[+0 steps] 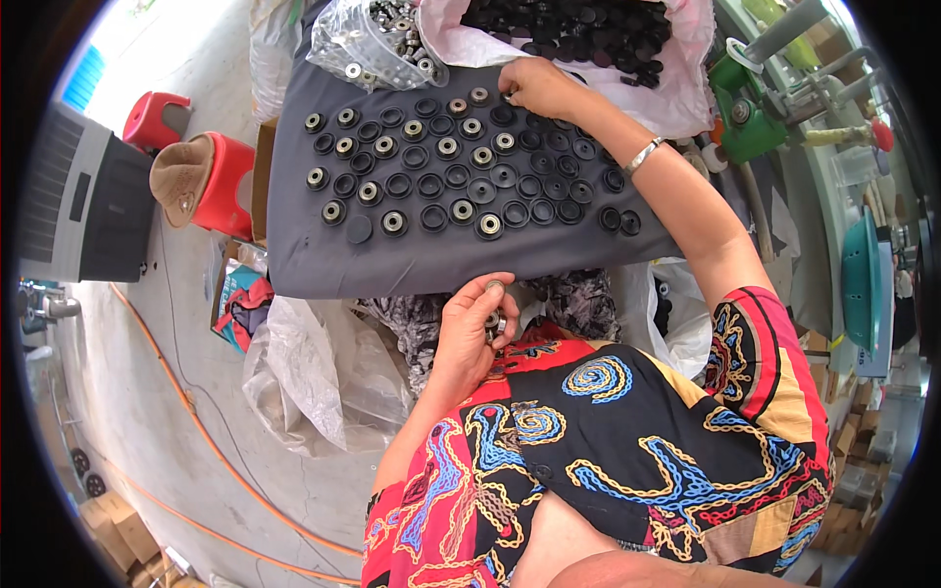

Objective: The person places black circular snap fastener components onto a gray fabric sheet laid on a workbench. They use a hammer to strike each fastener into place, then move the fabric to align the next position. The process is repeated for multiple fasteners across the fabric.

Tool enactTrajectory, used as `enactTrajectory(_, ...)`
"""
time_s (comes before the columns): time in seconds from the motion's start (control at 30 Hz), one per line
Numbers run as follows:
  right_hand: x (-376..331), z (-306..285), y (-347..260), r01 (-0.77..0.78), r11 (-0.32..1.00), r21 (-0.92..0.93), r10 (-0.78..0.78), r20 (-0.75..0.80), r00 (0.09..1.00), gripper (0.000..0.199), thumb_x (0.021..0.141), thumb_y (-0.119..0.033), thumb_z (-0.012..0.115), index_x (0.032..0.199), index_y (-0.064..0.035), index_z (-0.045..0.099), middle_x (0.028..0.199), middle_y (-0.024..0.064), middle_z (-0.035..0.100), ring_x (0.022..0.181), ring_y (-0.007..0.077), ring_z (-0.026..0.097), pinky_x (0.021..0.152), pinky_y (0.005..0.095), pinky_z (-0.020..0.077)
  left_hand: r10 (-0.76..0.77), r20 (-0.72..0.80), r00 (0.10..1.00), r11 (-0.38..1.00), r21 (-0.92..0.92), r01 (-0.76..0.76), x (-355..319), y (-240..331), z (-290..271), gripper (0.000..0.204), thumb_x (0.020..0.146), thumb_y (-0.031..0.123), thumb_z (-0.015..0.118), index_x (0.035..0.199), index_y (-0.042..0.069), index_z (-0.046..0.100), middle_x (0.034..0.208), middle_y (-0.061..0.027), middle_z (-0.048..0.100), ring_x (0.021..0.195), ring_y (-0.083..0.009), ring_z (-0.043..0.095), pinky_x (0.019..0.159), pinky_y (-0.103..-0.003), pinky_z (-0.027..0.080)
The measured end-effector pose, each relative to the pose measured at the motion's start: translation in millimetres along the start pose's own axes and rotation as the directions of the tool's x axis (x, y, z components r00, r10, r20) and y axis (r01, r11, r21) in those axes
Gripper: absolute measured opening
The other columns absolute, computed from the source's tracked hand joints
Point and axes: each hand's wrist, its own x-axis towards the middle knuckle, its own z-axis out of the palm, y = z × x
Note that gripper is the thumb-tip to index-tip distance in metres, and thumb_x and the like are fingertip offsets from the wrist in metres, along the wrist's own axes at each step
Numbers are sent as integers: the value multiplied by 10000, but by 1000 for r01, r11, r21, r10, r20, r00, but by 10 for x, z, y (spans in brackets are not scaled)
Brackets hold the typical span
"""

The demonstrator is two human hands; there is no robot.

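Black round caps (pixel 430 185) lie in loose rows on a grey cloth-covered surface (pixel 304 260). Several carry a small metal bearing (pixel 394 222) in the middle; others are bare. My left hand (pixel 469 333) is closed at the near edge of the cloth, with bearings (pixel 494 322) held in its curled fingers and thumb. At the far side, my right hand (pixel 542 88) reaches down among the caps, fingertips pinched on what looks like a bearing (pixel 508 96). Its fingers partly hide that piece. A bare cap (pixel 503 116) lies just below those fingertips.
A clear plastic bag (pixel 348 44) of bearings stands at the far left, beside a white sack (pixel 461 49) of black caps. Green machinery (pixel 750 113) is at right. Red stools (pixel 227 186), a grey box (pixel 93 201) and an orange hose (pixel 181 392) are on the floor at left.
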Motion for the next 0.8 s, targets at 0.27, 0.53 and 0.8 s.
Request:
enactTrajectory(0.27, -36, 5, -26, 16, 1000, -23, -17, -26, 1000, 252, 730, -8, 716, 979, -3, 676, 892, 141, 683, 845, 262, 666, 742, 363, 522, -26, -25, 999, 999, 18, 27, 15, -12, 98, 223, 959, 178, 593, 1118, 21, 603, 746, -49, 621, 540, -119, 550, 414, -219, 357)
enactTrajectory(0.53, -399, -35, -216, 84, 937, -340, -219, -384, 897, 189, 768, -111, 712, 939, -36, 688, 909, 150, 658, 846, 319, 650, 756, 400, 534, 39, 53, 998, 999, 16, -40, -75, 34, 167, 279, 969, 170, 568, 1181, -12, 584, 781, -60, 605, 552, -121, 511, 455, -219, 355)
enactTrajectory(0.8, -1600, 28, -1113, 542, 840, 32, -543, 15, 840, 221, 719, -271, 636, 749, -67, 714, 762, 132, 645, 752, 318, 653, 639, 428, 533, 90, -95, 991, 984, 163, -73, 197, -6, 249, 216, 984, 214, 534, 1092, 31, 573, 790, -36, 600, 568, -98, 530, 417, -217, 355)
